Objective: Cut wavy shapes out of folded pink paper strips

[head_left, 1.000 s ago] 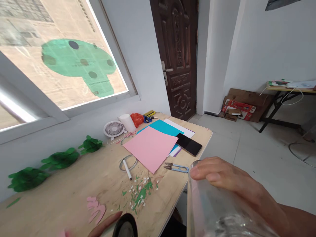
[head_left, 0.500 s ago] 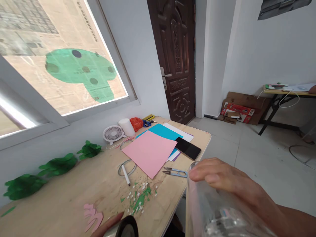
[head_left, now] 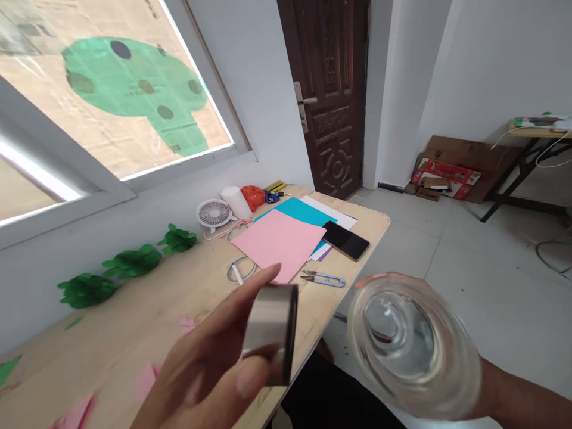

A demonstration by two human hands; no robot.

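Note:
A round metal lid [head_left: 270,325] with a dark rim is gripped on edge between the thumb and fingers of my left hand [head_left: 210,357], over the table's front part. Beyond the table's right edge, my right hand [head_left: 480,381] is wrapped round a clear glass jar [head_left: 397,339]; most of its fingers are hidden behind the glass. The jar's round end faces me, and lid and jar are apart. Pink paper sheets [head_left: 279,241] lie behind the lid, with small blue-handled snips [head_left: 324,278] and a black phone [head_left: 346,240] to their right.
On the wooden table [head_left: 179,304] stand green paper clumps [head_left: 131,261], a small white fan [head_left: 214,213], a white roll [head_left: 236,202] and a red bag [head_left: 253,198]. A white pen [head_left: 237,274] lies near a wire coil. Cut pink pieces [head_left: 149,381] are at front left.
My left hand has risen into view with the lid, covering the paper scraps. The jar in my right hand has tilted, its round end now toward me. The view has shifted downward.

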